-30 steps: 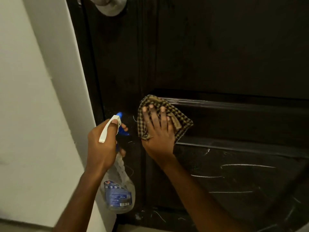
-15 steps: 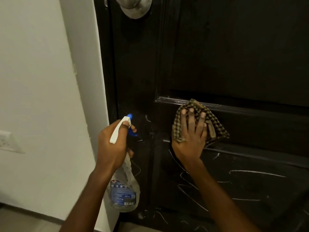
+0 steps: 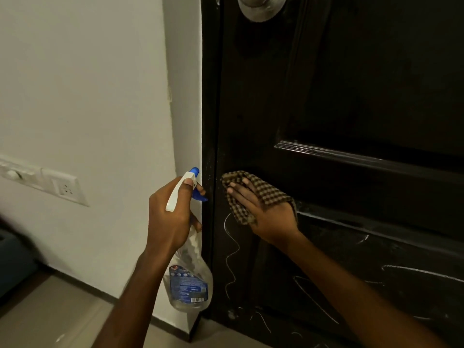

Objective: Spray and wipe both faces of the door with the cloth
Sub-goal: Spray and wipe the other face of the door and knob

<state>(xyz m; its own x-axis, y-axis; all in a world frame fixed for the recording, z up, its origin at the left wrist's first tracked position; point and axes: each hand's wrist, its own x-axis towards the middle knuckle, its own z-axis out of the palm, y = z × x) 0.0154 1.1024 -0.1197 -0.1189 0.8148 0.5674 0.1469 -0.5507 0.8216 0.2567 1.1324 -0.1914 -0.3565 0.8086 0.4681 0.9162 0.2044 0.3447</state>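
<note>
A dark brown panelled door point(image 3: 351, 96) fills the right side, with white chalk-like scribbles on its lower part. My right hand point(image 3: 263, 209) presses a brown checked cloth point(image 3: 266, 190) flat against the door near its left edge, fingers straight and pointing left. My left hand point(image 3: 170, 217) grips the neck of a clear spray bottle point(image 3: 188, 285) with a white and blue trigger head, its nozzle pointing at the door's edge. The bottle hangs beside the door frame.
A white wall point(image 3: 88, 96) stands left of the door with a switch and socket plate point(image 3: 45, 182) low on it. A round metal door knob point(image 3: 261, 8) shows at the top. Tiled floor point(image 3: 62, 317) lies below, with a dark object at the far left.
My right hand has slid the cloth to the left along the door, from the raised panel moulding to the door's left stile. The left hand and bottle have stayed beside the frame.
</note>
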